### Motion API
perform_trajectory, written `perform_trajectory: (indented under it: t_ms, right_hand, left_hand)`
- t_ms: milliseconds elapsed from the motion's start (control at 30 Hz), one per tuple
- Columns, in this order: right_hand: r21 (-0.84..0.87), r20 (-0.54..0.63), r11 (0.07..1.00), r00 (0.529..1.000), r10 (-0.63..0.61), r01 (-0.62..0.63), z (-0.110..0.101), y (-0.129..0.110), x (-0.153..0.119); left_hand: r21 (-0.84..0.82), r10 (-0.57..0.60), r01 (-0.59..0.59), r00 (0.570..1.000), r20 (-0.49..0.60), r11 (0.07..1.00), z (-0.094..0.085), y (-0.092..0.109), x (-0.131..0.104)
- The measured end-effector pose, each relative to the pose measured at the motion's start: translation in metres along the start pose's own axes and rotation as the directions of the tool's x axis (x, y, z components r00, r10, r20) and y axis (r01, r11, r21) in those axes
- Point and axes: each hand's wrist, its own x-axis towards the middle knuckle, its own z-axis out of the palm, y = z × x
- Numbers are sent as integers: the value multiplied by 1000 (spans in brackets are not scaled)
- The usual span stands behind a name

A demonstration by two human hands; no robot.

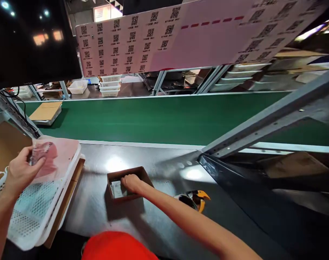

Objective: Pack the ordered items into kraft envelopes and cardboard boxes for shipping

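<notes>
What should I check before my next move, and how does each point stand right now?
1. Left hand gripping the plastic packet: ok, held over the white basket.
2. Cardboard box open on top: ok.
3. Right hand inside the box: ok.
4. Right hand's hold: cannot tell, partly hidden.
5. Orange-handled tool out of the box: ok.
6. Right forearm clear of that tool: cannot tell from this angle.

Single head-worn view
Faces forward and down: metal bench [164, 160] close below, green belt [143, 119] farther ahead.
</notes>
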Motion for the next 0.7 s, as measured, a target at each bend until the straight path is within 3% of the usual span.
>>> perform_trajectory:
  t_ms: [133, 167, 233, 300, 333, 367, 433, 467, 500, 567, 633, 700]
  right_hand:
    - [-43, 10, 999, 1000, -5, 5, -28, -6, -31]
    - [-4, -42, 1000, 999, -15, 14, -40, -4, -43]
    - [147, -289, 988, 957, -2, 47, -69, 1, -70]
    - [300, -577, 945, 814, 73, 127, -96, 5, -94]
    - [346, -657, 922, 747, 104, 176, -107, 6, -103]
    - [373, -677, 903, 729, 107, 214, -115, 7, -108]
    - [450, -597, 859, 798, 86, 244, -120, 11, -109]
    - [495, -538, 836, 839, 83, 235, -117, 15, -105]
    - [537, -490, 815, 867, 92, 217, -111, 22, -101]
    - [615, -446, 765, 885, 135, 193, -91, 40, -92]
    - [691, -425, 692, 891, 159, 206, -66, 60, -86]
    - [754, -393, 623, 903, 174, 208, -44, 76, -86]
  left_hand:
    - [-214, 275, -259, 960, 52, 942, -4, 55, -30]
    - [-202, 339, -317, 938, 80, 926, -2, 68, -36]
    - [-136, 473, -455, 866, 160, 880, 5, 98, -47]
    - [-74, 599, -603, 755, 266, 794, 20, 133, -57]
    - [-66, 658, -676, 683, 317, 734, 29, 152, -62]
    - [-71, 711, -743, 603, 362, 666, 39, 171, -67]
    - [-107, 786, -830, 466, 407, 547, 60, 204, -77]
    - [-132, 807, -847, 426, 409, 515, 70, 217, -83]
    - [-149, 809, -843, 424, 407, 517, 79, 225, -87]
    - [-152, 761, -799, 468, 450, 581, 94, 229, -93]
    - [-126, 669, -750, 483, 565, 649, 108, 216, -94]
    - [-108, 591, -726, 454, 666, 679, 121, 193, -93]
